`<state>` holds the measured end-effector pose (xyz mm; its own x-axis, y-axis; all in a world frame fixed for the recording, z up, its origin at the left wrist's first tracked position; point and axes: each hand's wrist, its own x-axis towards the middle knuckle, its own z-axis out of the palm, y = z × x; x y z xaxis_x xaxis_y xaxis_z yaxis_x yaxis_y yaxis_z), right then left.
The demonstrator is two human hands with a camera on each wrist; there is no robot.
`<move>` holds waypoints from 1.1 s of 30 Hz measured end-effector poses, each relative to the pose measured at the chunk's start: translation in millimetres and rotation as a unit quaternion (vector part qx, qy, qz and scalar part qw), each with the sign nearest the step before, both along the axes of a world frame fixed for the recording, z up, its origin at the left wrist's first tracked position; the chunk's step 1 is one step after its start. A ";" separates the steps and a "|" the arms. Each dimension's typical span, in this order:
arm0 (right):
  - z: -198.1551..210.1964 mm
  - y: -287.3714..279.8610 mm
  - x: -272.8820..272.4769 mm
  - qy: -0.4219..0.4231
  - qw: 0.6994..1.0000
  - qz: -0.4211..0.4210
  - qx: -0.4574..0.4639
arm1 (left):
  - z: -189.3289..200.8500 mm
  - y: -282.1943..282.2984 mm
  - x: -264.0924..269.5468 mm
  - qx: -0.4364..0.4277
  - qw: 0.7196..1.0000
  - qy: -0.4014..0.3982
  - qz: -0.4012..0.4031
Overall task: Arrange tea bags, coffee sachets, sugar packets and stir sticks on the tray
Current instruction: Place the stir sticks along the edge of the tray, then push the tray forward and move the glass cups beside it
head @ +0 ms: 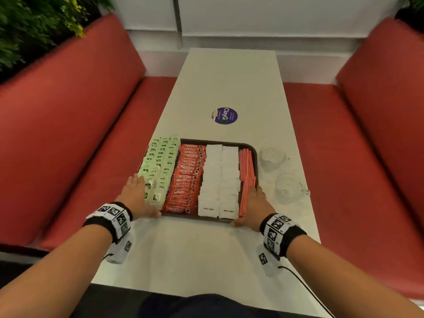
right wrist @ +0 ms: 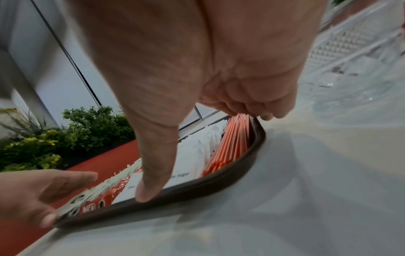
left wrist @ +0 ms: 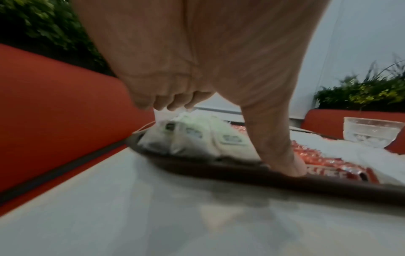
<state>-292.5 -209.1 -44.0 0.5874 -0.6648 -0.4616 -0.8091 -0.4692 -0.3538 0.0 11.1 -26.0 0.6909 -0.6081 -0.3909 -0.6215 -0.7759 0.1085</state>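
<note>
A dark brown tray [head: 213, 141] lies on the white table, filled in lengthwise rows: green tea bags [head: 160, 161] at the left, red coffee sachets [head: 187, 177], white sugar packets [head: 220, 177], and orange stir sticks [head: 246, 175] at the right. My left hand [head: 141, 197] grips the near left corner; its thumb [left wrist: 282, 152] lies on the near rim [left wrist: 241, 175] and its curled fingers touch the tea bags [left wrist: 197, 136]. My right hand [head: 251, 206] grips the near right corner, with the thumb [right wrist: 153, 173] on the near rim [right wrist: 197, 188] and fingers curled over the right rim beside the stir sticks [right wrist: 232, 142].
Two clear glass cups [head: 271, 157] [head: 290, 187] stand on the table just right of the tray. A round purple sticker [head: 224, 115] marks the tabletop beyond it. Red benches [head: 68, 134] [head: 378, 134] flank the narrow table. Plants sit behind the benches.
</note>
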 end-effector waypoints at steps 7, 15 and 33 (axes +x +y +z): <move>0.1 -0.9 17.2 0.027 0.999 -0.034 0.009 | -19.2 16.1 22.4 -0.032 0.997 0.071 -0.010; 14.8 -42.0 63.4 0.053 0.998 -0.019 -0.003 | -15.6 -32.7 62.1 -0.021 0.997 0.067 -0.017; 18.4 -73.0 102.9 0.070 0.996 -0.050 -0.038 | -11.9 -71.2 95.0 -0.072 0.993 0.095 0.012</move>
<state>-189.6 -282.2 -25.6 0.4503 -0.7526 -0.4804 -0.8918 -0.4057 -0.2003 95.1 -60.1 -38.0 0.6280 -0.6512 -0.4261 -0.5605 -0.7583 0.3328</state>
